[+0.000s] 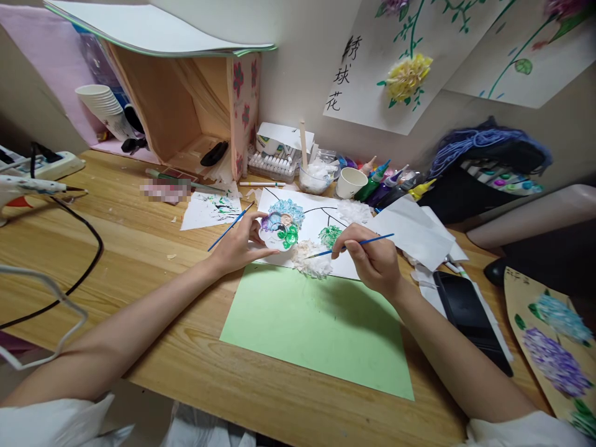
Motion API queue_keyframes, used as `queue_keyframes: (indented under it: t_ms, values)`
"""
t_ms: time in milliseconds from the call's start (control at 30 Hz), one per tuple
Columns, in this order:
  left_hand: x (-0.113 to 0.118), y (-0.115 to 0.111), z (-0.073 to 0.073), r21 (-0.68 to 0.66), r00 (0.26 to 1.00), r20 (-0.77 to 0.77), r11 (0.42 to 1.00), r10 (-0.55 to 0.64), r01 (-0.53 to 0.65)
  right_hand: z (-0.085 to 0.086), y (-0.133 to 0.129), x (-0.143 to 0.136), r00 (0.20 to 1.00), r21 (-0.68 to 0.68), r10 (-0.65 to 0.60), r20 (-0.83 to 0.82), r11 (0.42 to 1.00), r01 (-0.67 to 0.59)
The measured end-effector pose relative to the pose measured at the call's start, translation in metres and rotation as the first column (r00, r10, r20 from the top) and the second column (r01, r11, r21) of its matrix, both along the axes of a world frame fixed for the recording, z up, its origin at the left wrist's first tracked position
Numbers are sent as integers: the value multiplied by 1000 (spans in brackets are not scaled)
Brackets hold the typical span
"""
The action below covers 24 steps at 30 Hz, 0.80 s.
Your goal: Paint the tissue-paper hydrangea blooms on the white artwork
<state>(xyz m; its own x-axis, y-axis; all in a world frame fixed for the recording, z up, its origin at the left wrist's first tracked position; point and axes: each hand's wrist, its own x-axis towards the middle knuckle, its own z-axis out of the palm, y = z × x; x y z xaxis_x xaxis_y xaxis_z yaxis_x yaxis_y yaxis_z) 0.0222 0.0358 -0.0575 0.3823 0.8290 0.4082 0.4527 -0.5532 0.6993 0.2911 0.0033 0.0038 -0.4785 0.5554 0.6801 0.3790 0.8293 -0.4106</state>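
My right hand (372, 257) is closed around a blue paintbrush (361, 243). The brush tip points left and meets a pale, ruffled paper flower (313, 259) at the front edge of a white sheet (342, 268). My left hand (242, 243) grips a round white paint palette (274, 239) smeared with blue, purple and green, held over the sheet. Behind the palette sits a light blue flower (291, 210); a green one (330, 235) lies near my right fingers. Black branch lines run across the sheet. A second blue brush (231, 226) lies on the table, left of my left hand.
Green paper (316, 329) lies in front. Behind stand a paper cup (351, 184), a bowl of white scraps (318, 176) and several paint bottles (386, 180). A phone (470, 320) lies at right, a paint-spotted sheet (212, 210) at left. A glue gun (32, 186) and cables are far left.
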Motion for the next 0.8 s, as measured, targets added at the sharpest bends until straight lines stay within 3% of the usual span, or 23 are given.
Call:
queue_keyframes:
  t_ms: [800]
  values:
    - [0,-1,1,2,1000,1,1000,-2,2,3,-1,0,998,-18,41,57,999,-40]
